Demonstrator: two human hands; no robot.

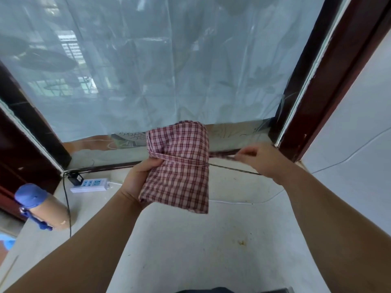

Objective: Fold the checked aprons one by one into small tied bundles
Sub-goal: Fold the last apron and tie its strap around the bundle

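The person's left hand [135, 182] grips a folded red-and-white checked apron [179, 178] from its left side, the thumb pressed over the front of the cloth and the fingers hidden behind it. The bundle is held upright in the air above the pale stone bench [201, 250], toward its far edge, in front of the window. A tie strap [224, 155] of the same checked cloth crosses the bundle's middle and leaves its right edge in two taut strands. These run to the right hand [258, 159], whose fingers are curled and pinch the strap. That hand is motion-blurred, so the exact grip is unclear. Near the bench's far left corner lies a white power strip [90, 185] with a black adapter [75, 178] just beside it, and a black cord trails from there toward the near left. A cardboard tube [53, 212] capped with blue cloth [30, 195] lies at the left edge. A thin white cable [232, 202] crosses the bench behind the bundle. A translucent plastic sheet [148, 60] covers the window between dark red frame posts [330, 81].
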